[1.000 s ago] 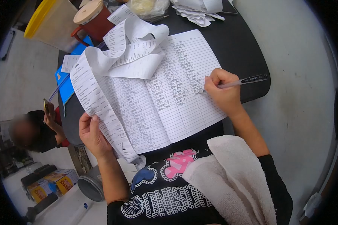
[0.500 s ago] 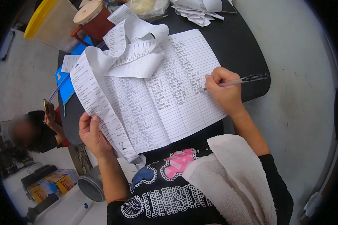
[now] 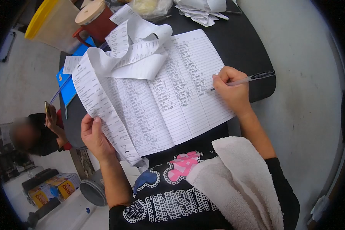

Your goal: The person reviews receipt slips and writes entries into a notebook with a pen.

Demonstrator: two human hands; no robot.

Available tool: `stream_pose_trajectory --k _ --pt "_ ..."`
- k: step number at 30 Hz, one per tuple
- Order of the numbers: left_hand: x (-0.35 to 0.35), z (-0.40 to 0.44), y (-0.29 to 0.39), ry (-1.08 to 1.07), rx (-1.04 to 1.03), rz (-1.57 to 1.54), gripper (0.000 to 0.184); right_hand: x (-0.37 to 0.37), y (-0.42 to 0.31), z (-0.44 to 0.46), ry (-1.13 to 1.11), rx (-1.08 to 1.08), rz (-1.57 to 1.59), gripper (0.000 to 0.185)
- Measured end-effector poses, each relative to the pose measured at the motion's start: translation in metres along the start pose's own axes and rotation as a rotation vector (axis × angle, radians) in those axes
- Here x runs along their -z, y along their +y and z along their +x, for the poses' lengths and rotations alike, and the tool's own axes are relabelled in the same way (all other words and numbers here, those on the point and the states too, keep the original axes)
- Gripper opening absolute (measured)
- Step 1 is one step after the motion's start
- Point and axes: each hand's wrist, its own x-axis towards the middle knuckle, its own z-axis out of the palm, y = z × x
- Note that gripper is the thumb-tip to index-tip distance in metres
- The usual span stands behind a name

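A: What's in the left hand?
B: The long receipt, pinched near its edge between thumb and fingers. It runs down the left page of the open notebook and loops over the top.
A: And the right hand?
B: Closed round the pen, its tip over the right page, by the written column. I can't tell if it touches.
A: So the hands are well apart?
B: Yes, one on each side of the notebook, which lies on the black table.
A: Anything beyond?
B: A red mug beside a yellow-rimmed tub
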Motion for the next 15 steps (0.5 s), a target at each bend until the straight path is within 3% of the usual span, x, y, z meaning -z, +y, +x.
stream_pose_trajectory --k 15 --pt "-0.0016 0.0007 0.0010 -0.006 0.004 -0.020 0.015 -0.0010 0.0017 -0.0009 -0.015 0.011 -0.016 0.028"
